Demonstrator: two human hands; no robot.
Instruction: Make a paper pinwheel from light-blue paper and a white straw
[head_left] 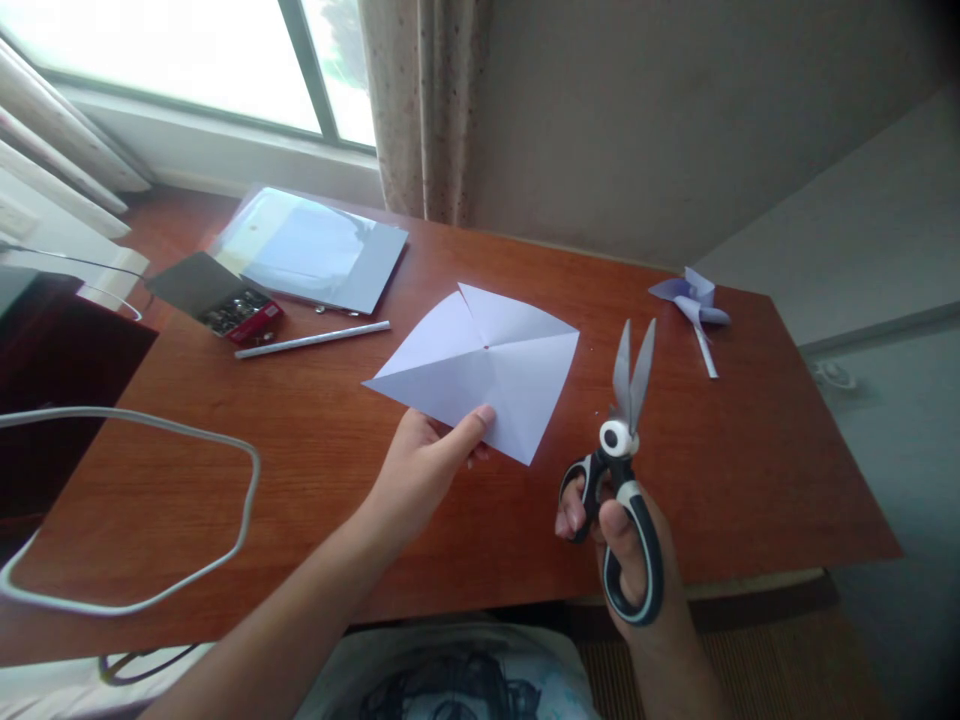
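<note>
Single head view, close above desk (315, 480), facing forward and down toward window (187, 60) wall.

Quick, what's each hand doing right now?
Left hand: closed, pinching the near edge of the creased paper square.
Right hand: closed around the handles of the scissors, blades slightly apart and pointing away over the table.

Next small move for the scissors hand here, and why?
Probably bring the scissors left to a corner of the paper square. The right hand holds them blades up, slightly parted, clear of the sheet; the left hand pinches the sheet's near edge, and its creases meet at a centre mark.
</note>
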